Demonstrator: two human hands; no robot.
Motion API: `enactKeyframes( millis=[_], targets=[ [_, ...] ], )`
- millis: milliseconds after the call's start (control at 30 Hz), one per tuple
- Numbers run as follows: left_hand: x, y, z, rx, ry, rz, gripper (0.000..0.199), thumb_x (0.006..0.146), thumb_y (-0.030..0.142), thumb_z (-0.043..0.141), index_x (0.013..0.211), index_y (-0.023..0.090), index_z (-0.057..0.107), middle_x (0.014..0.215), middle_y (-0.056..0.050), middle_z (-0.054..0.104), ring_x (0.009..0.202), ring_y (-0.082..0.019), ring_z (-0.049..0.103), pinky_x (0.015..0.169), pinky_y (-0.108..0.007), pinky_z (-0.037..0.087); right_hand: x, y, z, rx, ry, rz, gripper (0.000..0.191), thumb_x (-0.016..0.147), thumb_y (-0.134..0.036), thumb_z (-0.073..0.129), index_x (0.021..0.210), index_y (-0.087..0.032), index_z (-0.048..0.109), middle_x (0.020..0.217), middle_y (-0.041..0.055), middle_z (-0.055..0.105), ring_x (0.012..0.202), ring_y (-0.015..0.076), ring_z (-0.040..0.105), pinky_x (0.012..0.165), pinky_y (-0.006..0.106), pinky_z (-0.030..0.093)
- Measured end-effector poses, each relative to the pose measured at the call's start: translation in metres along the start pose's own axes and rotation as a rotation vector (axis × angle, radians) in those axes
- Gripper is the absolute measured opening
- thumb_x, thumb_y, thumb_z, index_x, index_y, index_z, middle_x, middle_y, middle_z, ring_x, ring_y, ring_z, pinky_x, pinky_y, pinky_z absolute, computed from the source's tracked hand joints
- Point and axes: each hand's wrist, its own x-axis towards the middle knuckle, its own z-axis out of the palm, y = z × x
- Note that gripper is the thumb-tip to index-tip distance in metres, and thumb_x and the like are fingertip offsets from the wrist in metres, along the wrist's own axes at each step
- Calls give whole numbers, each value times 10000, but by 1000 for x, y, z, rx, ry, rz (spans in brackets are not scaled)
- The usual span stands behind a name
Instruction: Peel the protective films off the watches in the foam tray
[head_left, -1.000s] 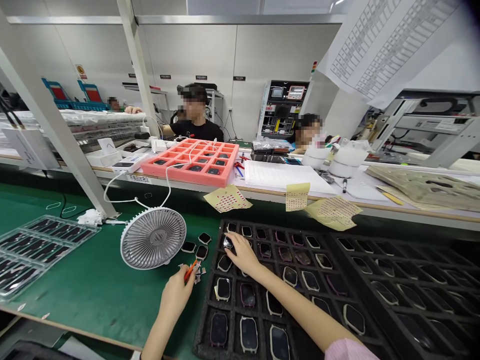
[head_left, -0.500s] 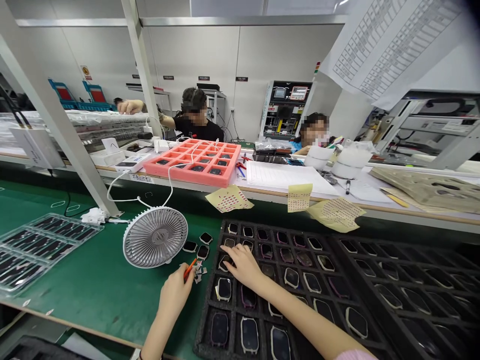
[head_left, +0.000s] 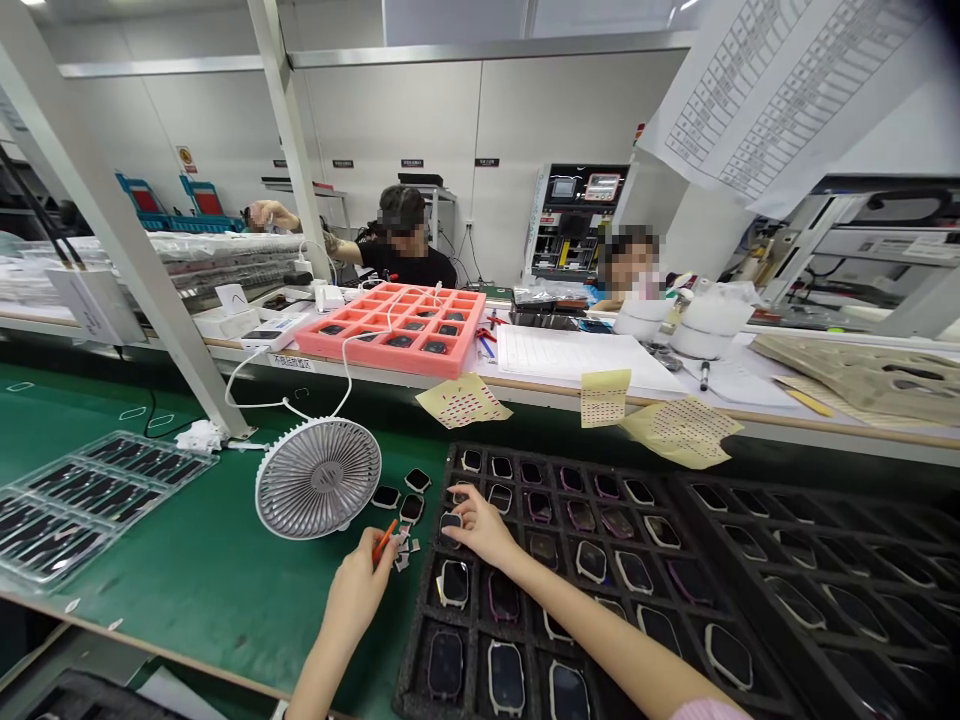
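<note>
My left hand [head_left: 360, 580] is closed round an orange tool [head_left: 385, 541] above the green bench, beside small pale scraps [head_left: 405, 553]. Over the upper left part of a black foam tray [head_left: 409, 655], my right hand [head_left: 480, 525] has its thumb and fingers curled on a watch-like piece [head_left: 451, 527] in its compartment. Similar framed pieces with dark screens fill many of the tray's other compartments. Three more dark-screened pieces [head_left: 411, 508] lie on the bench just left of the tray.
A round grey fan [head_left: 319, 478] stands left of my hands. Clear trays [head_left: 112, 490] of dark parts lie at far left; another black tray [head_left: 817, 570] is at right. On the shelf sits a pink foam tray [head_left: 450, 365]. Two people [head_left: 409, 255] work beyond it.
My right hand's fingers have drawn in round the watch-like piece in the left column. The left hand keeps the orange tool. The whole view has shifted slightly.
</note>
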Motion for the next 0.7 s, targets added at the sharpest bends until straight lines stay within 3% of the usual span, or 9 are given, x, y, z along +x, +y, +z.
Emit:
enactKeyframes(
  millis=[167, 333, 533, 700],
  targets=[
    [-3, 20, 14, -449, -124, 197, 344, 905, 515, 322, 812, 218, 467, 581, 53, 461, 500, -131, 429, 504, -218, 300, -1, -15, 3, 317, 8, 113, 423, 584, -352, 782, 939, -220, 592, 628, -49, 596, 562, 121, 555, 533, 236, 393],
    [-6, 48, 25, -707, -340, 226, 404, 869, 588, 394, 858, 201, 511, 545, 84, 385, 421, -83, 241, 416, -204, 183, -11, -32, 12, 612, -31, 211, 414, 654, -430, 734, 973, -203, 598, 639, -42, 577, 510, 94, 502, 469, 218, 356],
    [-9, 55, 31, -757, -321, 200, 432, 843, 622, 427, 768, 202, 491, 509, 102, 267, 416, -76, 180, 402, -213, 127, -19, -47, 18, 774, -69, 242, 380, 641, -385, 770, 923, -200, 594, 548, -85, 499, 404, 53, 377, 378, 188, 234],
    [-12, 53, 30, -690, -269, 217, 454, 853, 614, 414, 694, 193, 478, 502, 92, 269, 424, -79, 203, 411, -219, 120, -21, -54, 18, 824, -115, 230, 326, 665, -366, 760, 879, -211, 569, 489, -106, 470, 357, 34, 298, 356, 178, 162]
  ],
)
